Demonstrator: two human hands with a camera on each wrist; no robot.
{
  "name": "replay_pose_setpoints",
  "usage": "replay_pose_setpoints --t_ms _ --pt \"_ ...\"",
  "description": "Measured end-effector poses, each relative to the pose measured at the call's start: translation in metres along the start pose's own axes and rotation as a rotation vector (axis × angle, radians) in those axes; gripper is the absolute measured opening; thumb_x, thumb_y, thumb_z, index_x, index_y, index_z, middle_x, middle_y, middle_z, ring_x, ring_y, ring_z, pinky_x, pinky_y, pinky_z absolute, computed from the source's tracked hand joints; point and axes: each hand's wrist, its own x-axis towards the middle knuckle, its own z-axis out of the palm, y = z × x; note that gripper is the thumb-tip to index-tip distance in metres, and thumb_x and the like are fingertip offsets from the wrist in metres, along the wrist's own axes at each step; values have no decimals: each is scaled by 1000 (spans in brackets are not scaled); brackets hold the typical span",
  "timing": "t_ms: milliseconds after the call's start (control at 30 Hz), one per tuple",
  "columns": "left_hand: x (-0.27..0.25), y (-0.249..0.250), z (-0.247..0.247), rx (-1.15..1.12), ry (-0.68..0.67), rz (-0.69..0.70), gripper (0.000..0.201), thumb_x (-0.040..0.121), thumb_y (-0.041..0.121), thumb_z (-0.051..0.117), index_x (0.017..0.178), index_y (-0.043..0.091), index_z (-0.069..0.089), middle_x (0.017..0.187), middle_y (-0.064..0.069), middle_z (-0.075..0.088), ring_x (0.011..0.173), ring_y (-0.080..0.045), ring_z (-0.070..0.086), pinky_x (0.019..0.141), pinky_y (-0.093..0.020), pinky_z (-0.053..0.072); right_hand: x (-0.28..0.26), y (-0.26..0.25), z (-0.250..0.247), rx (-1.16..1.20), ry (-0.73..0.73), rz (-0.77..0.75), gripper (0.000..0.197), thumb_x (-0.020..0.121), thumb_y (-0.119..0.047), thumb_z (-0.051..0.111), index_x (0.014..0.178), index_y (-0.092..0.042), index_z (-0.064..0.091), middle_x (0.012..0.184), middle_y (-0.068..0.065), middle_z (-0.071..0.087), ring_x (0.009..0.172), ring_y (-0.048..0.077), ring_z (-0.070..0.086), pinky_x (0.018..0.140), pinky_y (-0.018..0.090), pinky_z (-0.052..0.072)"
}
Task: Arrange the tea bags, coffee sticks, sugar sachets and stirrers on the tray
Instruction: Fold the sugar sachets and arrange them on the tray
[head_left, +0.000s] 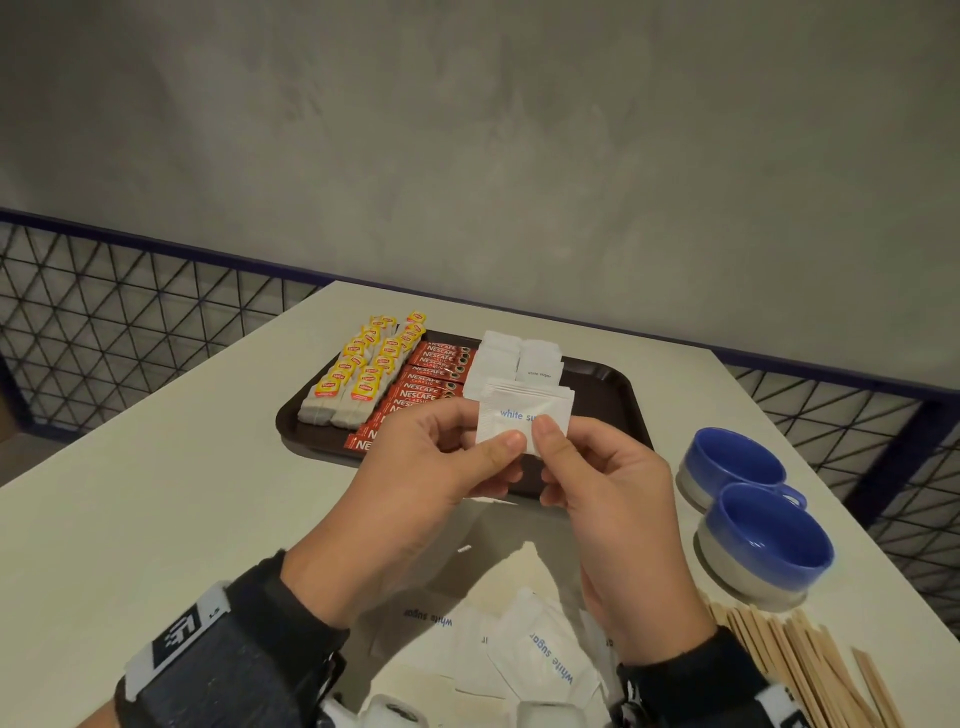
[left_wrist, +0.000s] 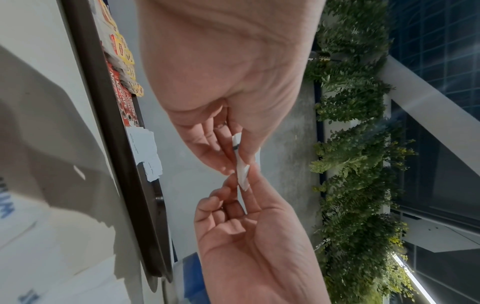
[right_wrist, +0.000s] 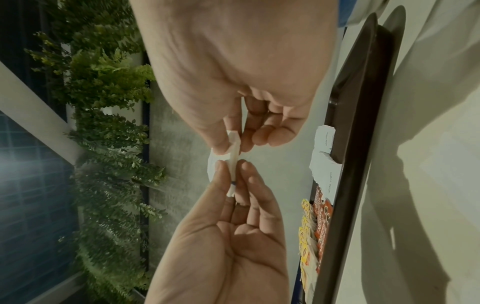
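Both hands hold a small stack of white sugar sachets (head_left: 522, 410) upright above the near edge of the dark brown tray (head_left: 618, 395). My left hand (head_left: 498, 441) pinches its lower left, my right hand (head_left: 550, 441) its lower right. Edge-on, the stack (left_wrist: 241, 170) (right_wrist: 233, 156) sits between thumb and fingers of both hands. On the tray lie yellow-tagged tea bags (head_left: 358, 364) at the left, red coffee sticks (head_left: 426, 384) beside them, then stacked sugar sachets (head_left: 514, 358). Wooden stirrers (head_left: 800, 660) lie on the table at the lower right.
Loose sugar sachets (head_left: 519, 649) are piled on the table under my wrists. Two blue cups (head_left: 737, 462) (head_left: 769, 535) stand right of the tray. The tray's right part is bare. A wire mesh fence (head_left: 104, 322) runs behind the table.
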Motion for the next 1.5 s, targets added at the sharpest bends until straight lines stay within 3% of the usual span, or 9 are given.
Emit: replay_pose_setpoints --t_ms 300,633,800,900,1000,1100,1300,1400,1500 --pt "-1 1 1 18 -5 7 22 87 9 76 108 15 79 98 -11 80 78 -19 74 72 -29 62 -3 -1 3 -36 33 -35 12 94 -17 67 91 -20 79 73 -9 74 64 -3 65 59 11 50" --pt "-3 7 2 78 -46 19 22 88 5 75 108 12 78 98 -10 80 78 -17 74 71 -27 60 4 -17 -12 -191 -15 -30 10 94 -26 67 94 -23 77 83 -7 77 68 -2 64 61 16 53" --pt "-4 9 2 68 -114 -31 19 87 4 76 105 11 79 90 -10 80 75 -16 72 68 -24 59 10 -37 -27 -416 -234 50 9 93 -20 69 95 -22 78 84 -2 76 66 3 64 59 19 49" --pt "-2 11 1 -43 -101 -77 25 86 1 75 109 11 75 83 -7 78 74 -20 73 73 -32 64 18 -59 -28 -485 -259 -8 7 90 -21 71 89 -19 78 78 -1 75 63 3 64 57 19 49" --pt "6 12 -3 -132 -1 -118 27 86 0 76 110 10 70 80 -10 75 73 -24 75 71 -34 65 55 -74 -28 -485 -162 -44 11 92 -19 72 93 -9 76 70 17 61 60 16 51 55 29 41" --pt "12 15 -9 -183 46 -156 23 87 1 76 107 9 71 92 -18 77 75 -27 77 69 -32 63 118 -65 -22 -517 -137 59 15 95 -12 70 97 3 69 73 11 58 60 15 52 54 28 42" --pt "14 19 -14 -217 109 -138 9 89 0 73 97 4 73 76 -9 75 67 -22 72 65 -31 64 201 0 -20 -772 -165 366 4 97 -10 66 94 -7 65 69 10 59 58 14 54 52 25 43" --pt "17 17 -15 -213 117 -146 6 89 -1 73 93 4 73 71 -7 73 63 -19 70 61 -29 63 223 27 -26 -902 -149 411 8 96 -8 66 100 -2 68 77 16 60 59 18 53 52 26 41" --pt "19 16 -14 -192 103 -173 7 88 -2 73 87 5 74 72 -11 72 61 -20 70 58 -29 60 239 45 -31 -957 -147 429 17 94 -8 68 108 1 69 77 17 63 64 23 59 56 29 50"
